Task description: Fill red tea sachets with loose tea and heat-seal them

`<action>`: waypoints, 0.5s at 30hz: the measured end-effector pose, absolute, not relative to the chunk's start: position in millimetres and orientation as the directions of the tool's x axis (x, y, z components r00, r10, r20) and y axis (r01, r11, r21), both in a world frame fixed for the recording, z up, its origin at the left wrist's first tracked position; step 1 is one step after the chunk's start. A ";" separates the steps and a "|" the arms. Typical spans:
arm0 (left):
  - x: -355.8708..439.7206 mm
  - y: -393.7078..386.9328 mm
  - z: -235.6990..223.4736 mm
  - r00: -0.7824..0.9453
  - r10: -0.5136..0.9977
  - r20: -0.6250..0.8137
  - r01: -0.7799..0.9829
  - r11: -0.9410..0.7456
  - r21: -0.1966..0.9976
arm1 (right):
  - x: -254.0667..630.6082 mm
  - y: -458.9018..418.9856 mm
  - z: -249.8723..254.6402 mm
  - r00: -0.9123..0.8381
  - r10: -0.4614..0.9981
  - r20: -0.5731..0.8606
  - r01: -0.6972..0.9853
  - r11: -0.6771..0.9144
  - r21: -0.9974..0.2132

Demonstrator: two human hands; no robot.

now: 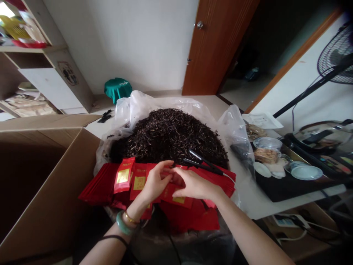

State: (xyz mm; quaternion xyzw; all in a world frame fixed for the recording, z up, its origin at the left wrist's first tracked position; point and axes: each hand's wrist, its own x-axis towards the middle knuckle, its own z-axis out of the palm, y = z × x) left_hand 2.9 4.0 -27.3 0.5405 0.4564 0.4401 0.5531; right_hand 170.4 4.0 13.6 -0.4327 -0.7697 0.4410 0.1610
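Observation:
My left hand point(157, 181) and my right hand point(194, 183) meet over a layer of red packets point(139, 182) with gold labels. My left fingers are curled together, and whatever they may hold is hidden. On my right hand the thumb stands apart from the curved fingers, above a labelled red packet point(179, 200). Beyond my hands rises a heap of dark dried leaves point(171, 134), like loose tea, in a clear plastic bag point(190, 105). A black straightener-like clamp point(208, 166) with pale plates lies spread apart on the packets, right of my right hand.
An open cardboard box point(71, 176) stands close on the left. To the right, a black tray point(275, 187) carries dishes and a tub point(267, 147). A power strip point(289, 221) sits below it. Behind are a green-covered stool point(118, 88), a door point(212, 48) and a fan point(336, 55).

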 end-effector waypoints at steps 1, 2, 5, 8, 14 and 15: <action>2.3 4.1 -26.3 0.179 0.984 -0.024 -0.022 0.029 0.999 | 170.7 4.2 11.8 -0.565 0.811 -0.149 0.513 0.205 -0.833; 1.6 4.4 -24.5 0.152 0.988 -0.015 -0.058 0.024 0.998 | 171.5 4.9 10.0 -0.548 0.823 -0.148 0.494 0.176 -0.852; -1.4 6.7 -17.4 0.055 0.999 0.001 -0.158 0.007 0.987 | 176.4 7.9 7.2 -0.473 0.871 -0.131 0.432 0.100 -0.897; -4.3 9.3 -13.4 0.011 1.000 -0.025 -0.168 0.027 0.985 | 176.3 4.5 8.2 -0.499 0.843 -0.199 0.528 0.114 -0.842; -3.8 9.1 -13.6 -0.011 1.000 -0.026 -0.130 0.024 0.991 | 152.3 -12.3 7.8 -0.568 0.755 -0.328 0.739 0.292 -0.608; -4.0 8.6 -12.3 -0.012 1.000 -0.026 -0.131 0.025 0.991 | 152.0 -11.8 9.5 -0.577 0.753 -0.318 0.710 0.270 -0.650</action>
